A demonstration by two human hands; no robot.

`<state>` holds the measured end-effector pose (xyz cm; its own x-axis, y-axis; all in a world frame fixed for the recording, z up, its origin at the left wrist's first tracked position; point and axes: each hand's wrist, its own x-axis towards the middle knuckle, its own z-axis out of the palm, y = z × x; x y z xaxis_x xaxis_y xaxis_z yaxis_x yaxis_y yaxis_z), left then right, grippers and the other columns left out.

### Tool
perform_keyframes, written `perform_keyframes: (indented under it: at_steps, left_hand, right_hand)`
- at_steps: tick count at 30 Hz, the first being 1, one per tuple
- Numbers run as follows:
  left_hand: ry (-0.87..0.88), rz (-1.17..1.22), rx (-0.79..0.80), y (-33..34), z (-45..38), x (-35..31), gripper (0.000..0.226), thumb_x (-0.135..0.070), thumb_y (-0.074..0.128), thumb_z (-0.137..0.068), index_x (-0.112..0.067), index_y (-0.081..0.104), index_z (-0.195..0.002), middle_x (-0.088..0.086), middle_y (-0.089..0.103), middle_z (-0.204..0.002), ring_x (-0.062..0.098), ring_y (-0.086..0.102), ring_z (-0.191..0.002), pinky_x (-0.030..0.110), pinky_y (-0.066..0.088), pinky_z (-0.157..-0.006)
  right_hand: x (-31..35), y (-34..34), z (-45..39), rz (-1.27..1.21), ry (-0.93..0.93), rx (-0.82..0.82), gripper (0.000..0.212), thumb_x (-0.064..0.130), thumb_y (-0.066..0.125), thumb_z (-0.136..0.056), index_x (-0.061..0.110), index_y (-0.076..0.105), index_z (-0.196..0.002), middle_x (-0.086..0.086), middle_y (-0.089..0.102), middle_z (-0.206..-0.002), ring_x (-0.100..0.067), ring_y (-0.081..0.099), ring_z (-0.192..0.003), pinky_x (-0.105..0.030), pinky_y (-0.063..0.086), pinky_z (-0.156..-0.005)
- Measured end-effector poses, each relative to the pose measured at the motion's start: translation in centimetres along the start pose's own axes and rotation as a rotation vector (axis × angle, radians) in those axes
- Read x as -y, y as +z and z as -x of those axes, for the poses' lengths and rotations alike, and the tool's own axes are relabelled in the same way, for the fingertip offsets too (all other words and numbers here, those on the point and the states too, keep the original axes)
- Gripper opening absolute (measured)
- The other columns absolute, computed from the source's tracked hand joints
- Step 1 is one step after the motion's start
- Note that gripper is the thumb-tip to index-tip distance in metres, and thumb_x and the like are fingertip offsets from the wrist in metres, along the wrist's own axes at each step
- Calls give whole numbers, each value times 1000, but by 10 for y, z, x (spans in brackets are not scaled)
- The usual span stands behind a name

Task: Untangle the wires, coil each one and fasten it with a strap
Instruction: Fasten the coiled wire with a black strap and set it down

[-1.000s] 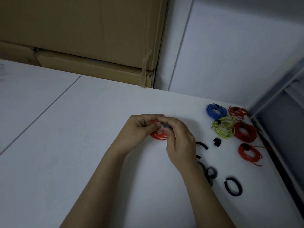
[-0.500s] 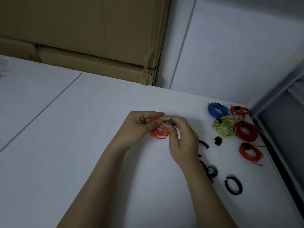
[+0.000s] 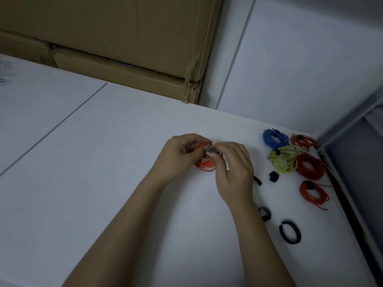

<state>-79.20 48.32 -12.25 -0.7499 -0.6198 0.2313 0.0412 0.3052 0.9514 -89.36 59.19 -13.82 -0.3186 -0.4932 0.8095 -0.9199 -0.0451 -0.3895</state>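
An orange wire coil [image 3: 204, 165] hangs between both hands over the white table [image 3: 103, 183]. My left hand [image 3: 178, 156] grips the coil's left side with curled fingers. My right hand [image 3: 234, 170] pinches a dark strap [image 3: 212, 150] at the top of the coil. At the far right lie fastened coils: a blue coil [image 3: 274, 138], a yellow-green coil [image 3: 284, 159] and three red coils [image 3: 302, 140] [image 3: 309, 166] [image 3: 314, 194]. Loose black straps [image 3: 290, 232] [image 3: 264, 213] [image 3: 274, 176] [image 3: 257, 180] lie near my right forearm.
A large cardboard box [image 3: 124, 48] stands behind the table against the wall. A grey metal frame [image 3: 352, 172] runs along the table's right edge. A seam line [image 3: 51, 129] crosses the table on the left.
The view has shifted slightly. My right hand has turned, and the dark strap now shows at the top of the orange coil between its fingertips. The coil stays between both hands.
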Motion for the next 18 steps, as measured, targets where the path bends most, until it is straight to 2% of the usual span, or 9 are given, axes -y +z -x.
perform_keyframes:
  at_steps: [2,4,6,7,9,13,16,18]
  left_hand:
    - [15,-31,56,2,1,0,20,-3,58,-92,-14,71,-103,0,74,-97,10,70,-92,26,54,-86]
    - [16,-47,102,5,2,0,20,-5,59,-92,-19,72,-100,-4,74,-94,6,69,-91,22,53,-84]
    - [2,-45,135,7,3,-1,19,-5,61,-91,-20,72,-96,-6,73,-91,4,68,-90,18,52,-82]
    - [-4,-41,145,8,2,-1,18,-5,62,-91,-19,72,-96,-5,74,-91,4,68,-90,19,52,-83]
    - [-12,-15,153,10,2,-1,18,-4,63,-90,-17,73,-97,-3,74,-94,7,69,-93,25,54,-86]
    - [-41,28,137,8,3,0,23,-4,65,-88,-22,66,-102,-2,74,-94,12,69,-95,37,55,-90]
    - [-67,37,123,8,3,1,30,-7,64,-90,-31,49,-101,-4,75,-91,12,69,-95,39,54,-90]
    - [-58,47,110,8,3,0,31,-7,63,-90,-32,46,-98,-5,75,-90,12,69,-93,39,54,-91]
  right_hand:
    - [-1,-2,1,-20,57,-33,15,8,56,-90,-1,68,-88,-8,67,-87,-16,55,-87,-13,40,-84]
    - [0,-3,1,-71,165,-73,15,12,57,-89,1,67,-89,1,65,-88,-13,55,-88,-14,41,-82]
    - [2,-3,0,-165,322,-110,9,16,61,-89,10,66,-91,12,61,-90,-12,57,-89,-18,43,-83]
    - [4,-2,0,-219,400,-117,4,16,62,-88,16,64,-91,13,61,-90,-15,59,-89,-22,46,-82]
    - [7,-2,-1,-319,515,-132,13,13,62,-87,26,61,-90,8,64,-88,-18,63,-87,-27,50,-79]
    - [5,-3,-5,-469,687,-85,26,5,65,-87,31,60,-87,16,69,-79,-4,65,-78,-17,49,-71]
    - [0,-4,-6,-578,801,-14,34,5,66,-86,34,54,-99,10,68,-79,-7,65,-80,-23,50,-74]
    - [-1,-5,-5,-549,791,-4,40,9,67,-85,41,52,-104,7,62,-85,-4,62,-84,-17,50,-76]
